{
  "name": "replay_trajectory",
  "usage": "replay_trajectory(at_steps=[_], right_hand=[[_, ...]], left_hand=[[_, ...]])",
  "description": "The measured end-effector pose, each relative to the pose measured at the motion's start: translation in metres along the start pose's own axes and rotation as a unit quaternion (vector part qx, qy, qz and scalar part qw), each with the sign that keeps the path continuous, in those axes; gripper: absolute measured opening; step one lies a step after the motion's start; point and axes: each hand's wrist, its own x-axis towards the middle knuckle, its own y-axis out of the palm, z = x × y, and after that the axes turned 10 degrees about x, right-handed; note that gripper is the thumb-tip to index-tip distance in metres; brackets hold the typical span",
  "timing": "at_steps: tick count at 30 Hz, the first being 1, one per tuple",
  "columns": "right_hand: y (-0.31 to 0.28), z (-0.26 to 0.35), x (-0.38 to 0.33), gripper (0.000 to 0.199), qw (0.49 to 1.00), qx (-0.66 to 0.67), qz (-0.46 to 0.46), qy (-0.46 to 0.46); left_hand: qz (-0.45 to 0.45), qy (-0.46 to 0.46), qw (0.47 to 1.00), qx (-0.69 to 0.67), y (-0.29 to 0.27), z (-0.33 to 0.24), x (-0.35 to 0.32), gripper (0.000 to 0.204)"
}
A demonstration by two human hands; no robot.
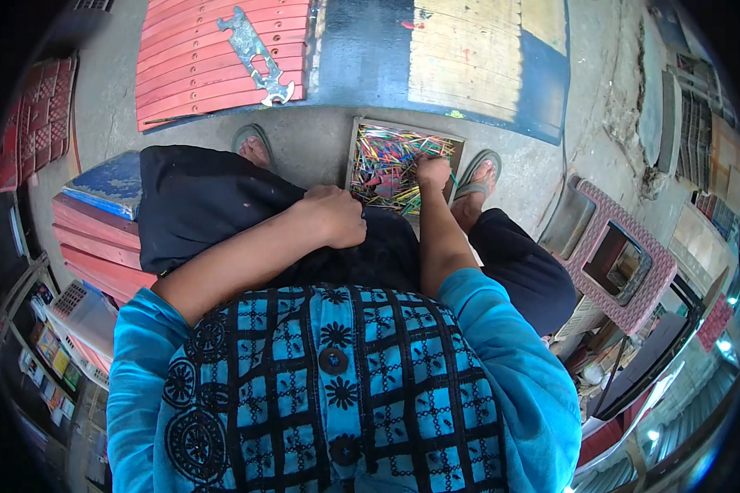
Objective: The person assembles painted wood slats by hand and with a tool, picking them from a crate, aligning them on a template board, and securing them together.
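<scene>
A shallow wooden box (355,152) stands on the floor between my feet, filled with thin coloured sticks (390,141) in green, red, yellow and white. Reaching into its right side, my right hand (433,171) is closed with its fingers down among the sticks; a green one shows beside it, and whatever is in the fingers is hidden. A reddish lump (384,182) lies on the sticks near the box's front. My left hand (335,216) rests on my dark-clothed lap, curled closed with its knuckles up, so its contents cannot be seen.
Beyond the box is a low painted table (358,57) with red slatted boards (214,70) and a worn flat metal tool (255,57). Red boards (99,234) with a blue block (107,182) stand at my left. A pink plastic stool (633,287) lies at my right.
</scene>
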Motion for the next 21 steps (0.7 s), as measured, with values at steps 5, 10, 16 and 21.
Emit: replay_trajectory(at_steps=[5,10,16,21], right_hand=[[-0.011,0.008,-0.017,0.028,0.990,0.110,0.041,-0.082],[-0.005,-0.010,-0.023,0.023,0.975,0.116,0.089,-0.167],[0.005,-0.016,-0.026,0.018,0.888,-0.066,0.067,-0.450],[0.006,-0.014,-0.029,0.018,0.896,-0.133,0.145,-0.398]], left_hand=[[0.004,-0.013,1.000,-0.012,0.000,0.001,0.004,0.042],[-0.010,-0.010,1.000,-0.018,0.001,0.003,0.002,0.043],[-0.002,-0.018,1.000,-0.001,-0.006,-0.002,-0.001,0.042],[-0.019,-0.012,1.000,-0.022,-0.004,0.002,-0.001,0.042]])
